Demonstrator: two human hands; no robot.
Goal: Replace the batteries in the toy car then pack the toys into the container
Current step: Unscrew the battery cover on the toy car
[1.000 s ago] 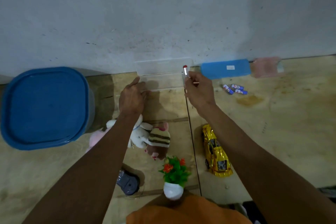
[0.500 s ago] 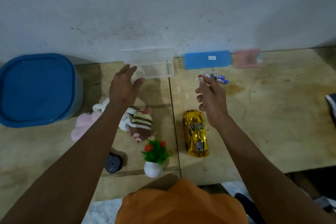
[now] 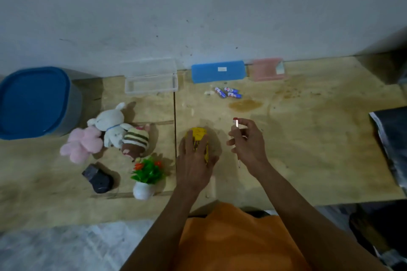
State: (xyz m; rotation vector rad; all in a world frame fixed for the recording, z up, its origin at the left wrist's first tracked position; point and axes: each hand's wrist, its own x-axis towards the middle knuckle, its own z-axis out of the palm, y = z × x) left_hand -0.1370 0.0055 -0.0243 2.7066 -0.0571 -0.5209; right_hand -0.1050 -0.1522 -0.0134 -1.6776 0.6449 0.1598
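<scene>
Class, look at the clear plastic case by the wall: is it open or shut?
Open. The clear case has its lid raised against the wall behind it, and its tray looks empty.

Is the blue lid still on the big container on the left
Yes, the blue lid sits closed on the big container at the table's left end, with nothing packed inside yet visible.
</scene>
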